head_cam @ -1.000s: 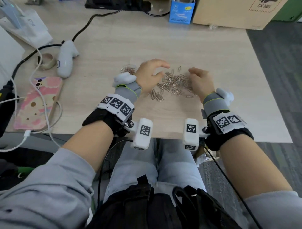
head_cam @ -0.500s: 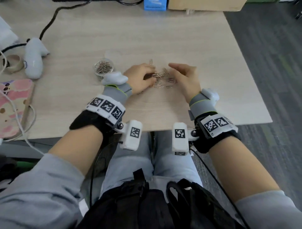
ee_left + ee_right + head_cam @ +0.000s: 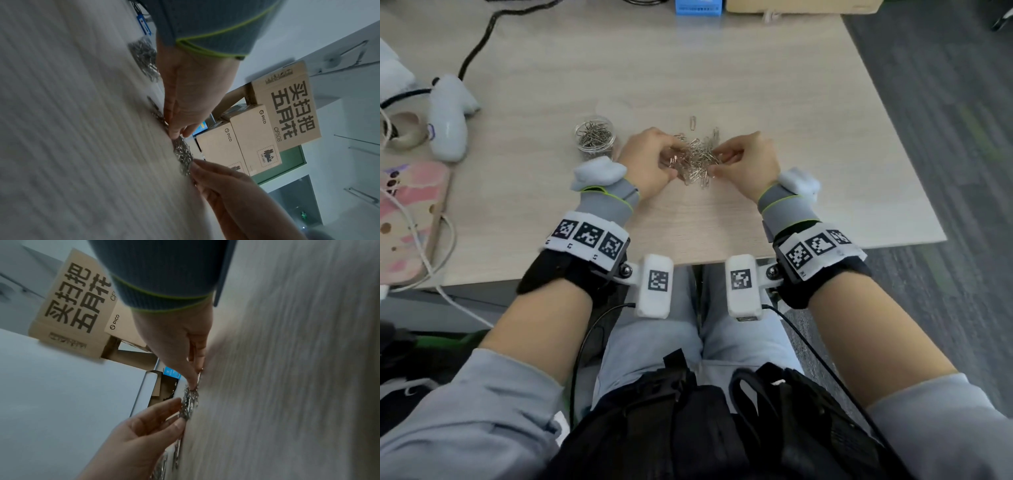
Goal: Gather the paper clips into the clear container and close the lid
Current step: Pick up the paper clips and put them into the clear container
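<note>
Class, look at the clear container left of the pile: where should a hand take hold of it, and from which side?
Grip the clear container round its curved side wall, coming from its left or far side. It stands upright and open-topped with clips inside, so a grip from above would block the mouth; the left hand crowds the near-right side, beside the paper clip pile.

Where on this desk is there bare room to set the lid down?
Bare wood lies right of the right hand to the light wooden desk edge, and beyond the heap of silver paper clips. Crowded: left, round the clear round container and white handheld device.
</note>
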`<state>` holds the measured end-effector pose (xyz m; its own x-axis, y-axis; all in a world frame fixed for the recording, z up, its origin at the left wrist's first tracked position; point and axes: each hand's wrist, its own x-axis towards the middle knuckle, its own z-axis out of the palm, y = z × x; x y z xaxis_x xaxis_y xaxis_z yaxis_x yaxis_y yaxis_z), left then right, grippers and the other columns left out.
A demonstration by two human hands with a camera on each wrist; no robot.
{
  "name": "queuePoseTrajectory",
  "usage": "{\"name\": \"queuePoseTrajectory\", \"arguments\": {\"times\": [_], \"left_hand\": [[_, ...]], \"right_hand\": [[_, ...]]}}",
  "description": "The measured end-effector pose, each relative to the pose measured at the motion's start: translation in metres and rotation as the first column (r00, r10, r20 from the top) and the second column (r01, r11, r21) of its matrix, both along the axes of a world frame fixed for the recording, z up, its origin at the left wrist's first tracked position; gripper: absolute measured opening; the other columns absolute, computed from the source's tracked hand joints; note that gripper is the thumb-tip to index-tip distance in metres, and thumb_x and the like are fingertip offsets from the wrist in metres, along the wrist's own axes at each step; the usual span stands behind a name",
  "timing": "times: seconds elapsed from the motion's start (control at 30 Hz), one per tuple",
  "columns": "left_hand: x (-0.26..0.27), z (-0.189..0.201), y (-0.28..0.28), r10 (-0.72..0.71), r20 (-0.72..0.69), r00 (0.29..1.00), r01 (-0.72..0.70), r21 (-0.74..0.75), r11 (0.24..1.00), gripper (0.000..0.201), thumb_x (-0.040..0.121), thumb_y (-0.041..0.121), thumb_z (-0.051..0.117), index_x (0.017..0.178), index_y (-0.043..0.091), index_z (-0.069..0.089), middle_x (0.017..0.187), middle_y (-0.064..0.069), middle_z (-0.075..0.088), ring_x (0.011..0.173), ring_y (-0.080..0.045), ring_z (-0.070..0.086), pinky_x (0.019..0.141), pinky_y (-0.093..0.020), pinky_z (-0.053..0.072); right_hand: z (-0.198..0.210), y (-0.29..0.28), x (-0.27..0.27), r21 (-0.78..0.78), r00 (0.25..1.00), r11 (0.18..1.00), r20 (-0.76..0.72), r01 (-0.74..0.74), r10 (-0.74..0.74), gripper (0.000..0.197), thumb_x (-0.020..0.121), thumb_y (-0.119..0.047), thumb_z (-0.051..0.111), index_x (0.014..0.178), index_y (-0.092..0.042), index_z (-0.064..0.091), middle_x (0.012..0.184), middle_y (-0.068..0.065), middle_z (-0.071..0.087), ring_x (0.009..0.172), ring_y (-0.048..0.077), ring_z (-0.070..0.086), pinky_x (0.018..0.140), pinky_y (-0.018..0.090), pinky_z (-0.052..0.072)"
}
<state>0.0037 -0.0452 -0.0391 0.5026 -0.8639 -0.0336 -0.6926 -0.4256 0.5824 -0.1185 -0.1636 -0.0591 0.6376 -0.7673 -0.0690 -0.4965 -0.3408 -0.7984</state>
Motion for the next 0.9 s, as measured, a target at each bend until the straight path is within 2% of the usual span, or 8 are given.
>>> {"name": "queuePoseTrajectory", "arguments": {"times": [0.1, 0.2, 0.3, 0.37, 0.57, 0.7, 0.77, 0.9], "left_hand": [[-0.004, 0.001, -0.009, -0.013, -0.013, 1.0, 0.013, -0.011, 1.0, 0.04, 0.076, 0.006, 0.065, 0.115, 0.015, 0.063, 0.12, -0.012, 0.061, 0.105, -0.025, 0.059, 0.085, -0.019, 0.039], [-0.001, 0.007, -0.013, -0.036, -0.004, 0.999, 0.036, 0.0, 0.999, 0.062, 0.067, 0.035, 0.069, 0.125, 0.017, 0.055, 0.131, -0.012, 0.053, 0.123, -0.029, 0.045, 0.102, -0.027, 0.031], [-0.003, 0.007, -0.013, -0.071, 0.006, 0.997, 0.069, 0.155, 0.985, 0.101, 0.052, 0.054, 0.077, 0.138, 0.02, 0.036, 0.142, -0.008, 0.037, 0.132, -0.03, 0.025, 0.11, -0.037, 0.024], [-0.004, 0.003, -0.019, -0.074, 0.043, 0.996, 0.064, 0.203, 0.977, 0.11, 0.047, 0.056, 0.081, 0.139, 0.017, 0.035, 0.139, -0.009, 0.037, 0.129, -0.03, 0.027, 0.109, -0.039, 0.028], [-0.005, -0.004, -0.037, 0.051, -0.026, 0.998, -0.051, -0.005, 0.999, 0.055, 0.06, 0.041, 0.081, 0.108, 0.02, 0.066, 0.111, -0.01, 0.061, 0.098, -0.024, 0.06, 0.085, -0.026, 0.042], [-0.002, -0.005, -0.042, 0.075, -0.045, 0.996, -0.077, -0.06, 0.995, 0.035, 0.067, 0.03, 0.077, 0.1, 0.02, 0.07, 0.101, -0.007, 0.069, 0.093, -0.021, 0.062, 0.075, -0.021, 0.039], [0.003, -0.005, -0.044, 0.085, -0.074, 0.994, -0.09, -0.072, 0.993, 0.033, 0.068, 0.027, 0.077, 0.099, 0.017, 0.071, 0.099, -0.007, 0.072, 0.09, -0.017, 0.064, 0.073, -0.019, 0.04], [0.015, 0.0, -0.048, 0.072, -0.191, 0.979, -0.089, -0.079, 0.993, 0.027, 0.067, 0.024, 0.079, 0.091, 0.012, 0.072, 0.079, -0.007, 0.07, 0.048, 0.008, 0.056, 0.061, -0.011, 0.045]], "right_hand": [[0.0, 0.0, 0.003, 0.08, 0.991, 0.994, 0.103, 0.073, -0.081, 0.024, 0.073, -0.014, 0.074, 0.096, -0.008, 0.073, 0.072, -0.003, 0.064, 0.051, -0.01, 0.053, 0.058, 0.003, 0.041], [0.004, -0.007, -0.002, 0.322, 0.924, 0.925, 0.25, 0.203, -0.29, 0.012, 0.081, -0.011, 0.065, 0.09, -0.006, 0.071, 0.078, 0.006, 0.067, 0.072, 0.01, 0.061, 0.078, 0.022, 0.053], [0.006, -0.01, -0.005, 0.717, 0.813, 0.697, 0.397, 0.014, -0.426, 0.009, 0.091, -0.004, 0.052, 0.086, -0.003, 0.06, 0.083, 0.01, 0.064, 0.078, 0.017, 0.064, 0.075, 0.02, 0.055], [0.007, -0.011, -0.005, 0.819, 0.79, 0.567, 0.408, -0.094, -0.458, 0.014, 0.095, -0.009, 0.046, 0.089, -0.002, 0.058, 0.092, 0.011, 0.064, 0.085, 0.017, 0.064, 0.074, 0.019, 0.055], [0.004, -0.016, -0.003, 0.891, 0.791, 0.401, 0.398, -0.213, -0.465, 0.028, 0.099, -0.019, 0.037, 0.092, -0.002, 0.058, 0.08, 0.007, 0.071, 0.089, 0.018, 0.063, 0.085, 0.024, 0.052], [0.004, -0.02, -0.004, 0.917, 0.791, 0.339, 0.363, -0.21, -0.492, 0.031, 0.098, -0.021, 0.036, 0.092, -0.001, 0.059, 0.075, 0.008, 0.073, 0.087, 0.019, 0.064, 0.076, 0.024, 0.056], [0.004, -0.022, -0.003, 0.925, 0.79, 0.322, 0.348, -0.201, -0.506, 0.031, 0.098, -0.02, 0.037, 0.092, 0.0, 0.059, 0.077, 0.01, 0.072, 0.088, 0.02, 0.064, 0.078, 0.026, 0.055], [0.006, -0.027, -0.001, 0.936, 0.768, 0.296, 0.331, -0.192, -0.548, 0.03, 0.096, -0.019, 0.038, 0.092, 0.001, 0.059, 0.076, 0.012, 0.072, 0.088, 0.023, 0.065, 0.083, 0.028, 0.054]]}}
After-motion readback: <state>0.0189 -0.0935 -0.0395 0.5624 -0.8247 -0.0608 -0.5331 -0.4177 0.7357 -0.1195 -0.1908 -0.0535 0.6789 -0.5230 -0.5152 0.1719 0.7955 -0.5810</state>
